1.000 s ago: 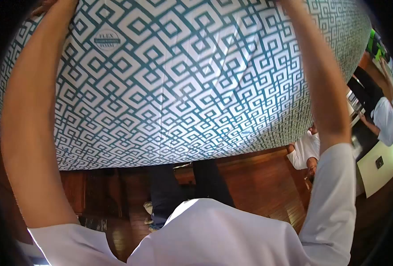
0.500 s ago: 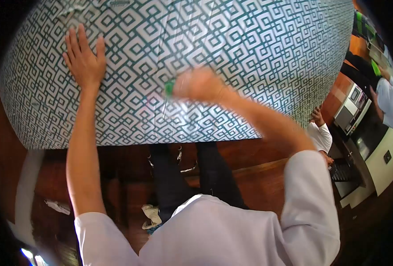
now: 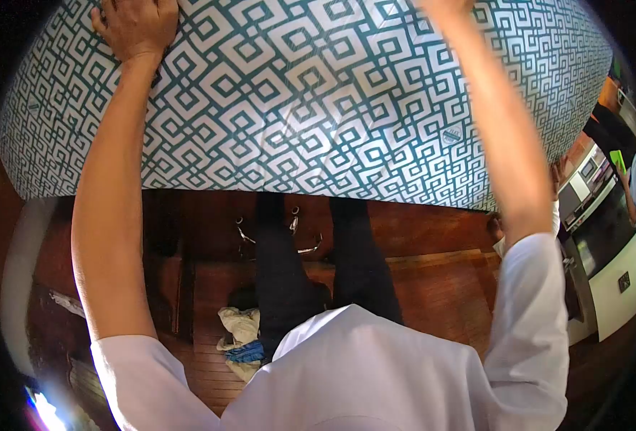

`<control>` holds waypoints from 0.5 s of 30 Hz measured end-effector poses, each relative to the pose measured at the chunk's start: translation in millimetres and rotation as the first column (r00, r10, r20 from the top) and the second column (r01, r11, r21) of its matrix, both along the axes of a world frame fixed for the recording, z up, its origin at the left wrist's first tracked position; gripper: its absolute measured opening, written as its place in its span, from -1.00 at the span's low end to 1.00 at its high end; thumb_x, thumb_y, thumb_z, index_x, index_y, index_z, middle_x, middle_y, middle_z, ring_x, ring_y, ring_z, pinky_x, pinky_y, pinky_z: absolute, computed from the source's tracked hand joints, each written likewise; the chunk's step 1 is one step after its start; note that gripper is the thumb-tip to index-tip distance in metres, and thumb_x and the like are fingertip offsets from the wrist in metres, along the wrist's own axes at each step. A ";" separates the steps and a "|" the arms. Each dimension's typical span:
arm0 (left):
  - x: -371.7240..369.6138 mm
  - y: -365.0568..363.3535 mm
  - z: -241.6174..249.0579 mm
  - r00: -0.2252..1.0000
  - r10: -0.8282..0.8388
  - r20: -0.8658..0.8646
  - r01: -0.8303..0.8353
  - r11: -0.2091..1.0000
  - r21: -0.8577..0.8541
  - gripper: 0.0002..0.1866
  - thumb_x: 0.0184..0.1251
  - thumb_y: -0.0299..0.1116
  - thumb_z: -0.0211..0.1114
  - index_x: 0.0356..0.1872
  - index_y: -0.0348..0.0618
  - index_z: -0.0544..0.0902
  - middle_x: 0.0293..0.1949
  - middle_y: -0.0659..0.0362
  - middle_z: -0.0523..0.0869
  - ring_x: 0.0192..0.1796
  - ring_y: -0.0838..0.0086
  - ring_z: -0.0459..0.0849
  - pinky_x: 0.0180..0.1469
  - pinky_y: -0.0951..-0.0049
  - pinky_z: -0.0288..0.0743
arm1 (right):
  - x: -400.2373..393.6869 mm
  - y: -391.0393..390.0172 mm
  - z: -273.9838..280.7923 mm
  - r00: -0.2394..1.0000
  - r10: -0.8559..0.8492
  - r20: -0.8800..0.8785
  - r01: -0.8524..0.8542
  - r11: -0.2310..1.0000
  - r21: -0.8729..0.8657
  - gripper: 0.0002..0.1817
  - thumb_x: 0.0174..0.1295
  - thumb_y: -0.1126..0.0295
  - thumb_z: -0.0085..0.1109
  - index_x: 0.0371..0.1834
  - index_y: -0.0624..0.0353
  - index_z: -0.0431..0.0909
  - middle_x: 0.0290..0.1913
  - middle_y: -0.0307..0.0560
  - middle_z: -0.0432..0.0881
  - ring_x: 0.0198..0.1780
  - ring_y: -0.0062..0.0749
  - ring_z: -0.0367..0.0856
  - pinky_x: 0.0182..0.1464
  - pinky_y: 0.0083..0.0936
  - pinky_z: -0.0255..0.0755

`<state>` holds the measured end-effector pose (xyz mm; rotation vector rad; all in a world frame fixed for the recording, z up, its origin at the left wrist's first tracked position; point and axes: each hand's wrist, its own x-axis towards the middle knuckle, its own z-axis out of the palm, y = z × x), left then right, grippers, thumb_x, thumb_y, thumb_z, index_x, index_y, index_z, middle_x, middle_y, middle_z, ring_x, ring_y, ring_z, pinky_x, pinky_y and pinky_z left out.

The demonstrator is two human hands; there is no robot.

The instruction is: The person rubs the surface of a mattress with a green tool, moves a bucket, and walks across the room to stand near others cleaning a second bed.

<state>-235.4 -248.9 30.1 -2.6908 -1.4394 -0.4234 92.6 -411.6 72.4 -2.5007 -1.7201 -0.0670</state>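
Observation:
A large sheet with a white and teal pattern of linked squares is spread in front of me, creased in its middle. My left hand rests palm down on its upper left part, fingers apart, their tips partly past the frame's top. At the top edge, right of centre, my right hand is mostly cut off and its forearm is blurred. Whatever it may hold is out of sight.
Crumpled cloths lie on the wooden floor beside my legs. Metal fittings show below the sheet's near edge. At far right are another person holding a bright green thing and a light-coloured cabinet.
Both hands have moved up the view, the right one also to the right. The green item seen in my right hand earlier is out of sight. The sheet's near edge appears higher.

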 end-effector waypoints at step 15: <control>-1.0 4.9 0.8 0.998 0.053 -0.018 -0.054 0.998 -0.030 -0.34 0.58 -0.06 -0.05 0.61 -0.07 0.26 0.61 -0.03 0.28 0.66 0.03 0.13 0.64 -0.09 -0.12 | -231.5 -240.7 31.4 0.707 0.537 -0.460 -0.504 0.839 0.206 -0.76 0.37 0.03 0.26 -0.35 -0.13 0.62 -0.38 -0.35 0.61 -0.27 -0.53 0.62 -0.14 -0.44 0.50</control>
